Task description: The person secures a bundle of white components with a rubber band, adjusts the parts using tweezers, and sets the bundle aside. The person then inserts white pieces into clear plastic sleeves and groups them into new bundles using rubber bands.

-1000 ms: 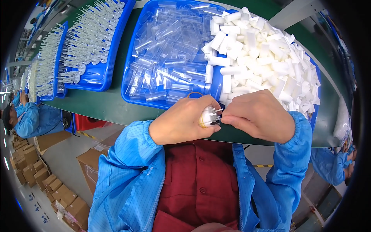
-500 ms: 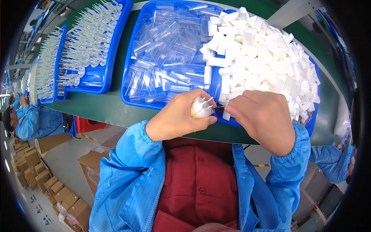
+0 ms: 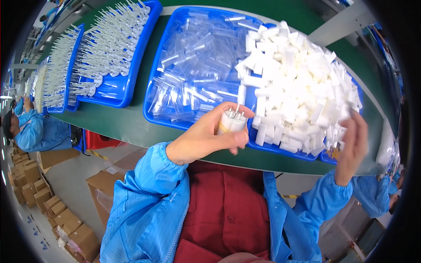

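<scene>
Brown cardboard boxes (image 3: 69,220) stand on the grey floor (image 3: 76,175) near a blue-clad co-worker (image 3: 46,131).

1. We see a green table (image 3: 125,123) across the upper half.
2. We find grey floor (image 3: 72,184) and cardboard boxes (image 3: 83,239) at lower left.
3. We notice bright lights (image 3: 6,97) along the left edge.

Green worktop (image 3: 112,125), looks curved. Directly on it, left to right: blue trays (image 3: 130,93) of spiky white parts (image 3: 114,41), blue tray (image 3: 169,123) of clear tubes (image 3: 193,55), another (image 3: 280,151) heaped with white pieces (image 3: 294,74). Small blue tray (image 3: 325,158) at far right.
</scene>
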`<move>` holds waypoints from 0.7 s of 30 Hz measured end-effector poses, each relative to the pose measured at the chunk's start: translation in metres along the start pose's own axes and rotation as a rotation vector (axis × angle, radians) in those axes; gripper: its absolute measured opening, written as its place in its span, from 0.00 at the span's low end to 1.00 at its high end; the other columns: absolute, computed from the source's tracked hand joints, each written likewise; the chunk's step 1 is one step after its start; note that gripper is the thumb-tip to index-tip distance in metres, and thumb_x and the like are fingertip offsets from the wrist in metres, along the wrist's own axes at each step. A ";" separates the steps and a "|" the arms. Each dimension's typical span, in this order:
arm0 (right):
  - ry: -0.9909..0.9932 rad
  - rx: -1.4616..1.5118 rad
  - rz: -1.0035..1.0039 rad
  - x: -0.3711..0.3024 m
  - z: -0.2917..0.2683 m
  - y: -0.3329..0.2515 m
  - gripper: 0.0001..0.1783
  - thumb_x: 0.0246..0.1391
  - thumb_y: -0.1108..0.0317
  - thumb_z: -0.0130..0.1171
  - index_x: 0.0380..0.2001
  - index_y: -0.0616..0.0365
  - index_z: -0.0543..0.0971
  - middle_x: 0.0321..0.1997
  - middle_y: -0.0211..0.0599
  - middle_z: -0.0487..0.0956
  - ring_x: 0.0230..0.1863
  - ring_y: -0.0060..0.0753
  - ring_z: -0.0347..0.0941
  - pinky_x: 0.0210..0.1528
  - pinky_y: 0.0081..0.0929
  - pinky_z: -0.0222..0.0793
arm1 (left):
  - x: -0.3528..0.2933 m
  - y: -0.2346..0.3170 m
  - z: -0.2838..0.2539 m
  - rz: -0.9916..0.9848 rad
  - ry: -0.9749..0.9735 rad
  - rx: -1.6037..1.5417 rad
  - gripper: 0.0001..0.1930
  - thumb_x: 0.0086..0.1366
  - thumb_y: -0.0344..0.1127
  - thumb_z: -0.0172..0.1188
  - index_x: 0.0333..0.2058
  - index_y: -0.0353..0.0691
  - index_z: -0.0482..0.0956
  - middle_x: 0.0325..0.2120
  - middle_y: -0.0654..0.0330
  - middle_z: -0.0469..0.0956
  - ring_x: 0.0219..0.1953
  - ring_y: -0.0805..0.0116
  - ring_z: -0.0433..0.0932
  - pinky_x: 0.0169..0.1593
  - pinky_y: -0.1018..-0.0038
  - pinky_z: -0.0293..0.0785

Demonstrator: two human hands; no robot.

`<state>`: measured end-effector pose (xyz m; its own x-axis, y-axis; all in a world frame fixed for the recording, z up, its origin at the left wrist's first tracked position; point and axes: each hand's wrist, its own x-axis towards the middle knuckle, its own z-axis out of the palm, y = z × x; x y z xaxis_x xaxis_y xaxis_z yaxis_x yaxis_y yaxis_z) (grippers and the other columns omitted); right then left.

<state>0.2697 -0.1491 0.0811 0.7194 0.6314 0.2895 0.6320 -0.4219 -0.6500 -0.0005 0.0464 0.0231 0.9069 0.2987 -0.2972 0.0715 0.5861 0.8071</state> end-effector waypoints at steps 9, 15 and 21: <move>0.482 -0.683 0.140 -0.055 -0.092 0.250 0.15 0.65 0.63 0.56 0.51 0.56 0.78 0.40 0.42 0.82 0.36 0.36 0.80 0.38 0.34 0.73 | 0.039 0.109 -0.046 0.579 0.460 0.837 0.24 0.57 0.42 0.73 0.50 0.38 0.79 0.44 0.56 0.77 0.48 0.67 0.76 0.47 0.72 0.76; 0.218 -0.914 0.525 -0.036 -0.069 0.231 0.10 0.61 0.61 0.56 0.44 0.46 0.78 0.36 0.40 0.84 0.38 0.48 0.81 0.38 0.45 0.74 | 0.210 0.182 -0.137 0.802 0.574 0.903 0.24 0.49 0.36 0.76 0.46 0.38 0.81 0.38 0.54 0.83 0.39 0.61 0.82 0.47 0.69 0.78; 0.249 -0.848 0.528 -0.038 -0.065 0.239 0.10 0.62 0.60 0.56 0.43 0.50 0.78 0.34 0.41 0.83 0.36 0.49 0.80 0.37 0.45 0.74 | 0.308 0.156 -0.184 0.417 0.796 1.184 0.26 0.44 0.36 0.79 0.44 0.39 0.83 0.43 0.50 0.83 0.47 0.53 0.82 0.53 0.65 0.76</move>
<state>0.4117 -0.3157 -0.0396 0.9429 0.1198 0.3107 0.1437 -0.9881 -0.0551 0.2131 0.3682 -0.0368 0.5145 0.8394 0.1753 0.5127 -0.4650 0.7218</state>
